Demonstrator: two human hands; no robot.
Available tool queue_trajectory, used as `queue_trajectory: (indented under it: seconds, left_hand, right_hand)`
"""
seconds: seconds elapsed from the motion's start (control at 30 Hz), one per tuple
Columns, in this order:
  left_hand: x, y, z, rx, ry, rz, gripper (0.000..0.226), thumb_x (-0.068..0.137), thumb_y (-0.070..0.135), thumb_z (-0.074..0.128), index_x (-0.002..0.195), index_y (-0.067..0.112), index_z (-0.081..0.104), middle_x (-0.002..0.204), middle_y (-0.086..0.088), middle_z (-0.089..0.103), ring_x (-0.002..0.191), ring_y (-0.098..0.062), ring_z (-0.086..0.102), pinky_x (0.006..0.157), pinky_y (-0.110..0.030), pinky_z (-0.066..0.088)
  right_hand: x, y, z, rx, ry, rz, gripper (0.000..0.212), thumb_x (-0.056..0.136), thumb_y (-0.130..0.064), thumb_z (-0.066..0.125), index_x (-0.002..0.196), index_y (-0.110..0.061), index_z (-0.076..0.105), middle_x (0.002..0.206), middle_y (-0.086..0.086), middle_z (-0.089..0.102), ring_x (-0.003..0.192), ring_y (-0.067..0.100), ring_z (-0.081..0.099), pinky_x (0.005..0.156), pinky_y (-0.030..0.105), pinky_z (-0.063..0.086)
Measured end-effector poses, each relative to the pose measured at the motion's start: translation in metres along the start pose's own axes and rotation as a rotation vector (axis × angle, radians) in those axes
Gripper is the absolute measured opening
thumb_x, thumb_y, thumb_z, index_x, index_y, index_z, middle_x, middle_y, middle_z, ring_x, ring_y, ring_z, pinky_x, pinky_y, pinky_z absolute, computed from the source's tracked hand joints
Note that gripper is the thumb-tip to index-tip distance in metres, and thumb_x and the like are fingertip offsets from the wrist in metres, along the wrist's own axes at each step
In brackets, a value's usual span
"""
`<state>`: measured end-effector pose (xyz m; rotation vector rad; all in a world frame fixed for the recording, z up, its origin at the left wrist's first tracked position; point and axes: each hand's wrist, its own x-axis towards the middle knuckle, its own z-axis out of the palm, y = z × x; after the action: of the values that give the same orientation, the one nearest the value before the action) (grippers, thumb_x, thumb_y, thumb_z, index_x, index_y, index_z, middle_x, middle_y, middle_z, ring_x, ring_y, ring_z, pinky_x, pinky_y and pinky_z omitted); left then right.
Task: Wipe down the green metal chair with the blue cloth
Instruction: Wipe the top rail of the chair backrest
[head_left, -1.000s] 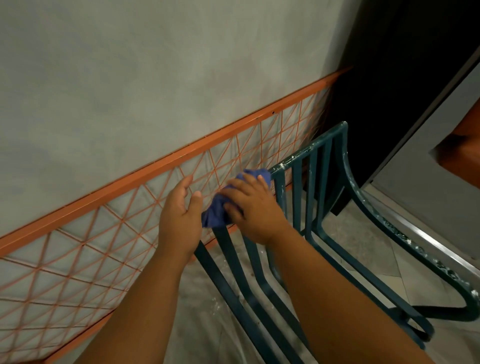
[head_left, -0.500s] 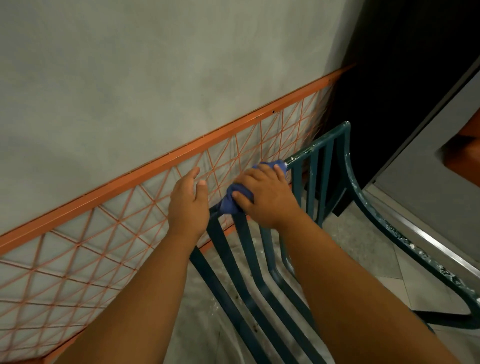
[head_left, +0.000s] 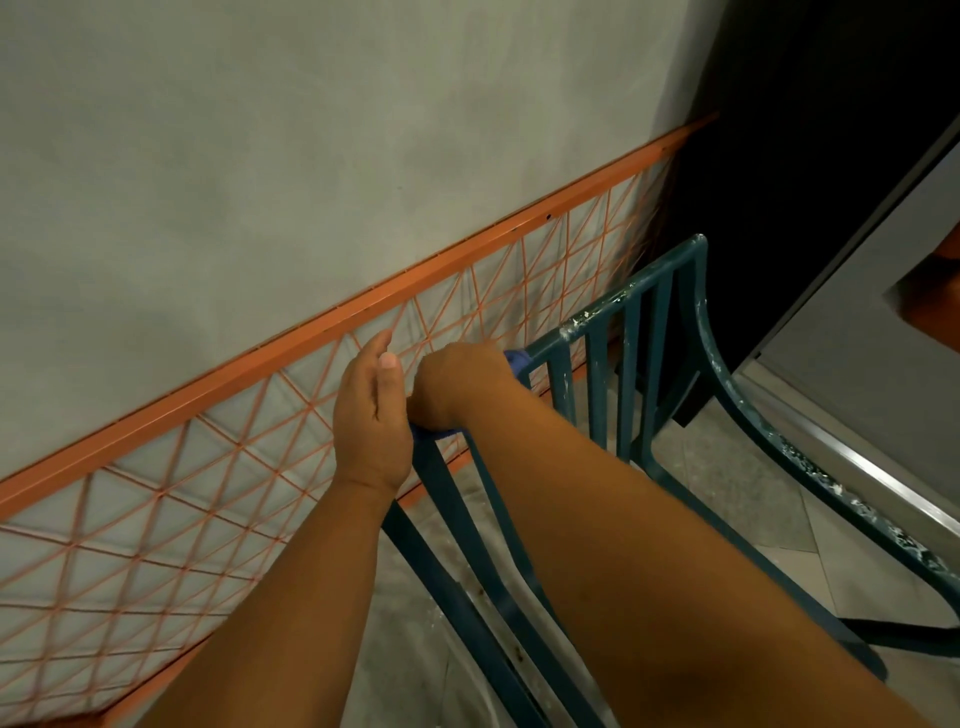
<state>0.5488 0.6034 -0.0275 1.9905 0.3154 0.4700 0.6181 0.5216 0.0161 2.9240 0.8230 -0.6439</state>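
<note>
Grey wall (head_left: 260, 156) fills the upper left of your view. An orange wire lattice panel (head_left: 156, 519) leans along its base, top rail running diagonally from lower left up to upper right.

Green metal chair (head_left: 644, 364) sits just in front of the lattice, right of centre, on the grey floor (head_left: 727, 467). Its top rail has its long axis running from your hands up and to the right, roughly parallel to the orange rail, ending at a rounded corner near the dark doorway (head_left: 805, 130). Vertical slats drop from that rail toward you. A curved armrest (head_left: 779, 441) sweeps from the far corner down to the lower right; white flecks show on it and on the top rail.

Your right hand (head_left: 462, 384) is over the near end of the top rail, fingers curled down around the blue cloth (head_left: 517, 358), clamped on it against the metal. Only slivers of cloth show: one at the rail side of the knuckles, one under the wrist.

Your left hand (head_left: 371, 415) is just beside the right one, touching or nearly so, fingers straight and together with the thumb up. Whether its palm rests on the chair frame you cannot tell from this angle.
</note>
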Motion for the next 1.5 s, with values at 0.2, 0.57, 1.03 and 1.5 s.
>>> queue_trajectory:
  seconds: [0.2, 0.57, 1.03, 1.5]
  left_hand:
    - [0.0, 0.0, -0.002, 0.046, -0.056, 0.025, 0.054, 0.095, 0.047, 0.026, 0.14, 0.022, 0.041, 0.144, 0.003, 0.043, 0.126, -0.001, 0.037, 0.098, -0.018, 0.032]
    - [0.0, -0.002, 0.0, 0.094, -0.088, 0.05, 0.046, 0.099, 0.04, 0.027, 0.14, 0.023, 0.041, 0.143, 0.003, 0.044, 0.125, -0.001, 0.036, 0.096, -0.014, 0.03]
    - [-0.005, 0.002, 0.004, 0.257, -0.159, 0.142, 0.048, 0.097, 0.037, 0.026, 0.137, 0.017, 0.044, 0.138, -0.004, 0.05, 0.128, -0.016, 0.042, 0.11, -0.038, 0.033]
    - [0.018, 0.037, 0.056, 0.498, -0.419, 0.357, 0.038, 0.094, 0.015, 0.046, 0.132, 0.016, 0.049, 0.135, -0.003, 0.048, 0.119, -0.017, 0.047, 0.093, -0.022, 0.037]
  right_hand:
    - [-0.023, 0.023, 0.068, 0.21, 0.615, -0.42, 0.037, 0.088, -0.048, 0.043, 0.103, -0.024, 0.065, 0.095, -0.002, 0.065, 0.093, 0.023, 0.055, 0.091, 0.044, 0.038]
    - [-0.022, 0.021, 0.078, 0.346, 0.748, -0.105, 0.033, 0.093, -0.042, 0.042, 0.105, -0.023, 0.066, 0.107, 0.0, 0.065, 0.116, 0.026, 0.049, 0.115, 0.048, 0.017]
    - [-0.028, 0.033, 0.111, 0.437, 0.831, -0.179, 0.039, 0.096, -0.03, 0.045, 0.134, -0.025, 0.052, 0.149, 0.003, 0.043, 0.147, 0.028, 0.016, 0.12, 0.051, 0.006]
    - [-0.048, 0.087, 0.081, 0.861, 1.25, 0.306, 0.04, 0.093, -0.028, 0.054, 0.13, -0.015, 0.057, 0.131, 0.009, 0.057, 0.116, 0.027, 0.049, 0.094, 0.03, 0.042]
